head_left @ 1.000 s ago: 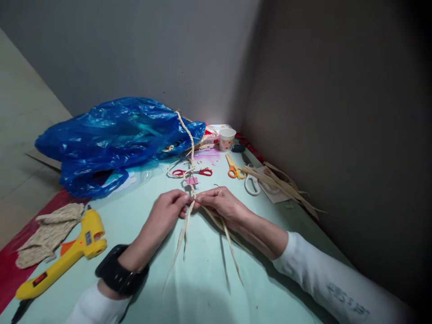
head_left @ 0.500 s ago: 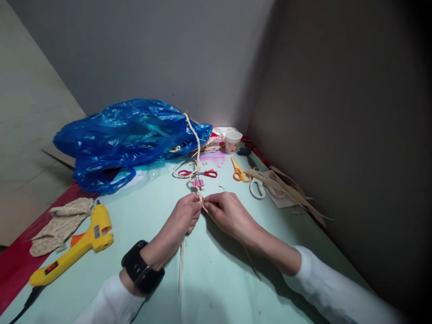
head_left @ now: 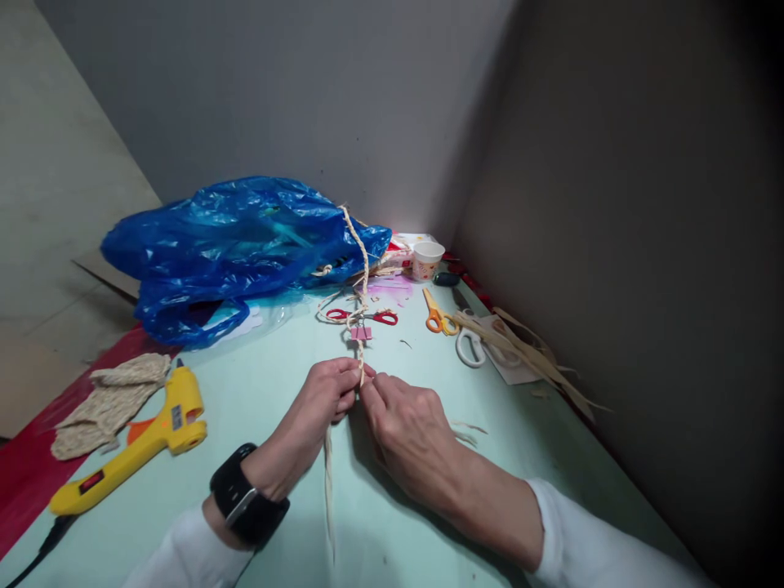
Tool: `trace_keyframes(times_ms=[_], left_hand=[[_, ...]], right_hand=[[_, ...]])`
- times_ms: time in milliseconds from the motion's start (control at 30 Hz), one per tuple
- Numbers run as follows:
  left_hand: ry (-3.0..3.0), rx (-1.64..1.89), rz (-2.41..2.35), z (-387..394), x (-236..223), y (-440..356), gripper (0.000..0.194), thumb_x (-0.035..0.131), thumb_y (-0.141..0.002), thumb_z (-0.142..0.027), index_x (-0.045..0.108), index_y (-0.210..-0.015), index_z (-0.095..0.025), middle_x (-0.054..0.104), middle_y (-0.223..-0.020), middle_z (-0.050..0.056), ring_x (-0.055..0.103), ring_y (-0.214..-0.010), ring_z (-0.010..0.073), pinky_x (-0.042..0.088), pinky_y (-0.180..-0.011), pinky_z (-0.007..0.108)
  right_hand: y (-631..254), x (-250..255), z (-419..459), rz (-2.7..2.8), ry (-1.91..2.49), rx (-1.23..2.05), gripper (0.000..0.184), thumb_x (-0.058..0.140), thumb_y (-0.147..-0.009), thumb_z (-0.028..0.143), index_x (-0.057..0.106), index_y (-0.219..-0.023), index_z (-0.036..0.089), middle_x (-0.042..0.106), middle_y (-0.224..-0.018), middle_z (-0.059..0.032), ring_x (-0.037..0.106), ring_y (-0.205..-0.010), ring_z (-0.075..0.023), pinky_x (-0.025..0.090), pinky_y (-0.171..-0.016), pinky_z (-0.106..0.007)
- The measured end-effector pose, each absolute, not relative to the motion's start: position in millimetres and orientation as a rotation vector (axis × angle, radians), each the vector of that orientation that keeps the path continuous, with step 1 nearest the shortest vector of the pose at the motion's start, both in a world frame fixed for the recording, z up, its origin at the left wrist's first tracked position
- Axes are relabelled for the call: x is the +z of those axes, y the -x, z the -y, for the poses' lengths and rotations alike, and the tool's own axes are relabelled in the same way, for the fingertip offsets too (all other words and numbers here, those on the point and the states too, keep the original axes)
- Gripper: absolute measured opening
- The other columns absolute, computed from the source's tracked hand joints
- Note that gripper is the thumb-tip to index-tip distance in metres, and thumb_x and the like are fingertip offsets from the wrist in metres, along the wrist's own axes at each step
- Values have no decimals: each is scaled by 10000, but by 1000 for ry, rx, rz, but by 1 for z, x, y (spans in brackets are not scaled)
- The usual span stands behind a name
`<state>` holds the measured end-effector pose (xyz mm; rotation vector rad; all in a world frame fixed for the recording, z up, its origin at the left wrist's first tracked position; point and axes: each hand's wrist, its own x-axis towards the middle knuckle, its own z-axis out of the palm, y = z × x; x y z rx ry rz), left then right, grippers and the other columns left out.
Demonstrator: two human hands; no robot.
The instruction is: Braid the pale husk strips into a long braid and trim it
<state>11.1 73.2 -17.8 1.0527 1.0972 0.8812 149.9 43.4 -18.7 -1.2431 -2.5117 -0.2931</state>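
A pale straw-like braid [head_left: 361,269] runs from the blue bag down toward me and passes through a pink binder clip [head_left: 361,333]. My left hand [head_left: 318,396], with a black band on the wrist, pinches the near end of the braid. Against it, my right hand [head_left: 410,420] is closed on the braid's strands at the same spot, fingertips nearly touching. One loose strand [head_left: 329,490] hangs toward me below my left hand. Other strand ends [head_left: 469,431] stick out to the right of my right hand. The exact crossing of strands is hidden by my fingers.
A blue plastic bag [head_left: 245,245] lies at the back. Red-handled scissors [head_left: 385,318] lie by the clip, with orange scissors [head_left: 436,314], white-handled scissors [head_left: 470,347] and dry strips [head_left: 532,359] to the right. A paper cup [head_left: 427,261] stands behind. Left are a yellow glue gun [head_left: 153,433] and woven piece [head_left: 110,404].
My right hand has turned and come nearer to me, its back now facing up. Strand ends beneath its forearm have swung out to the right. My left hand still pinches the braid.
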Motion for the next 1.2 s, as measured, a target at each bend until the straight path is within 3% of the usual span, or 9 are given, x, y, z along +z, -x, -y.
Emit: trace_keyframes(times_ms=[133,233,333,433,567,767,933,1100,1200], left_hand=[[-1003,883,-1056,-72,-17,-8,218,579,-799,-322,592,-883,-121,401,-589,-65,225,-468,43,117,-448,210],[-1010,867,-1084,-71,-16,-7,187,583,-796,-304,572,-861,-129,461,-644,-42,267,-477,38,145,-454,203],[-1082,876,-1026,-72,-16,-5,143,531,-825,-267,559,-804,-129,438,-629,-45,218,-480,42,120,-451,216],[-1096,867,-965,-74,-16,-5,142,513,-831,-236,565,-903,-126,525,-695,-8,220,-484,42,113,-449,220],[-1006,878,-981,-73,-14,-7,324,569,-807,-236,496,-1111,-150,507,-662,-35,206,-460,36,104,-441,206],[-927,873,-995,-70,-11,-8,426,587,-787,-218,441,-1183,-161,349,-577,-103,177,-435,31,87,-429,192],[-976,841,-1009,-69,-9,-7,367,536,-792,-206,441,-1143,-162,499,-622,-52,210,-437,45,106,-435,202],[-1384,839,-1293,-65,-12,-10,129,459,-839,-244,508,-937,-176,612,-647,10,446,-515,123,298,-513,235],[-1711,827,-1478,-62,-10,-12,134,409,-875,-221,539,-879,-190,647,-675,38,589,-689,195,373,-665,286]], right_hand=[[-148,-24,-43,2530,1042,-369,184,467,-860,62,635,-929,87,645,-824,-99,560,-716,-205,371,-606,-328],[-154,-15,-50,2446,1038,-108,210,465,-901,209,646,-823,137,645,-785,-82,554,-731,-198,375,-666,-333],[-162,-2,-63,2166,1297,263,242,456,-918,261,640,-1008,131,659,-914,-96,579,-832,-190,392,-735,-308],[-166,6,-75,2072,1388,639,301,443,-937,270,581,-1161,124,668,-994,-97,595,-879,-173,399,-757,-277],[-163,7,-81,2109,1314,886,293,344,-981,264,616,-959,156,666,-746,-22,580,-752,-138,377,-713,-246],[-156,-1,-82,2153,1362,892,330,343,-968,283,523,-716,169,615,-700,-24,499,-625,-117,323,-612,-240],[-157,-13,-90,2068,1240,958,362,421,-921,276,584,-621,155,599,-601,0,471,-583,-104,312,-605,-230],[-158,-19,-91,1902,1217,1147,416,446,-894,343,623,-577,140,592,-548,-2,433,-534,-96,318,-571,-217],[-157,-18,-86,1886,1224,1084,406,445,-884,318,642,-579,137,530,-512,16,378,-507,-86,290,-546,-219]])
